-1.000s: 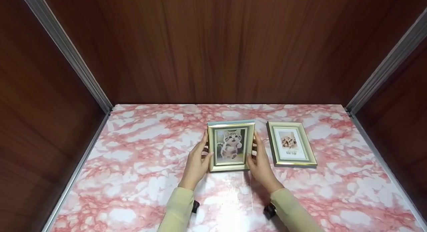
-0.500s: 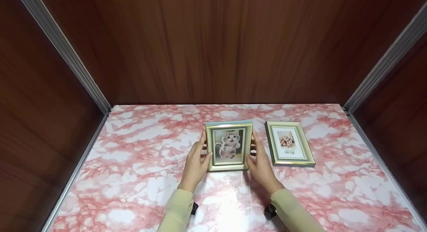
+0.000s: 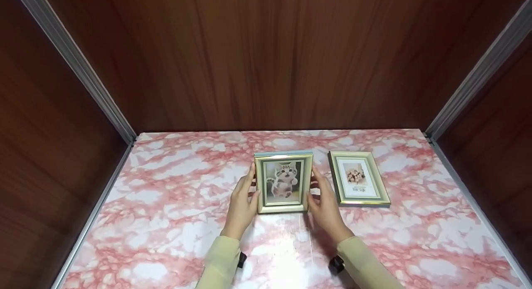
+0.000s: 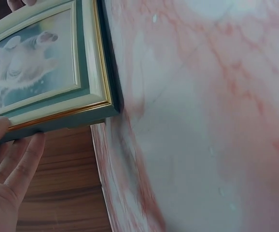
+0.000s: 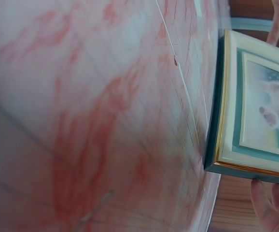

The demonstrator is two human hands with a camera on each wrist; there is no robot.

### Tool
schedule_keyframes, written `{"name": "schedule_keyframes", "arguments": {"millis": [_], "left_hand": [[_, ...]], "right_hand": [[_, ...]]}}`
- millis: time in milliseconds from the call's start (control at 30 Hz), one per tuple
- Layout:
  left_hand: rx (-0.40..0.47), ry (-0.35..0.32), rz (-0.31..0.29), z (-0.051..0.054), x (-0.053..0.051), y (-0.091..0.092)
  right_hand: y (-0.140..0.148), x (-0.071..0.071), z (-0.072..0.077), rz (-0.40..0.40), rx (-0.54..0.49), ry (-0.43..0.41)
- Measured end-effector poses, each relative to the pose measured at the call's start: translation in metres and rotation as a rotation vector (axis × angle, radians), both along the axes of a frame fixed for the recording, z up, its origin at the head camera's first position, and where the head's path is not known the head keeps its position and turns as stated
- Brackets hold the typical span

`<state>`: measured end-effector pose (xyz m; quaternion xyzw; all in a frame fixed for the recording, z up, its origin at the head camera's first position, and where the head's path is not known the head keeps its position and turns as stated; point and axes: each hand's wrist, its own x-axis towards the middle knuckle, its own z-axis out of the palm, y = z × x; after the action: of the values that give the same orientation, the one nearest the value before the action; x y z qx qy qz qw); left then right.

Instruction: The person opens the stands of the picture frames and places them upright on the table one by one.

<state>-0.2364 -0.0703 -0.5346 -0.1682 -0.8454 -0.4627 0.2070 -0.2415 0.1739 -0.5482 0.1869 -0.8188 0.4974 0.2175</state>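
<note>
A cream and green picture frame (image 3: 283,183) with a kitten picture stands tilted back on the table, its front facing me. My left hand (image 3: 242,206) grips its left side, the thumb at the front rim and the fingers along the side edge. On the opposite side my right hand (image 3: 327,208) holds the frame in the same way. Both wrist views show the lower part of the frame (image 4: 43,58) with a gold line round its edge. What stands behind the frame is hidden.
A similar picture frame (image 3: 359,179), showing flowers, lies face up to the right of my right hand. The table (image 3: 166,222) has a pink and white marbled top. Dark wood panels (image 3: 266,64) enclose its back and sides, with metal rails (image 3: 79,68) at the corners.
The head view has shifted slightly, so both frames appear a little further left. My left thumb overlaps the front rim less than before. Both hands stay on the kitten picture frame.
</note>
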Motion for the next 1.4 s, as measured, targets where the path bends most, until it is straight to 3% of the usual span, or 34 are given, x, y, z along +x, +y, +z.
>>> {"name": "schedule_keyframes", "arguments": {"millis": [200, 800, 1400], "left_hand": [[0.006, -0.024, -0.004, -0.0009, 0.0012, -0.0016], [-0.003, -0.004, 0.018, -0.0005, 0.0002, -0.0025], [-0.003, -0.009, 0.01, -0.0006, -0.0004, -0.0015]], "right_hand": [[-0.0015, 0.0016, 0.0008, -0.001, 0.006, -0.018], [-0.0026, 0.0024, 0.0005, 0.027, -0.008, -0.006], [-0.0016, 0.0004, 0.0029, 0.007, 0.009, -0.054]]}}
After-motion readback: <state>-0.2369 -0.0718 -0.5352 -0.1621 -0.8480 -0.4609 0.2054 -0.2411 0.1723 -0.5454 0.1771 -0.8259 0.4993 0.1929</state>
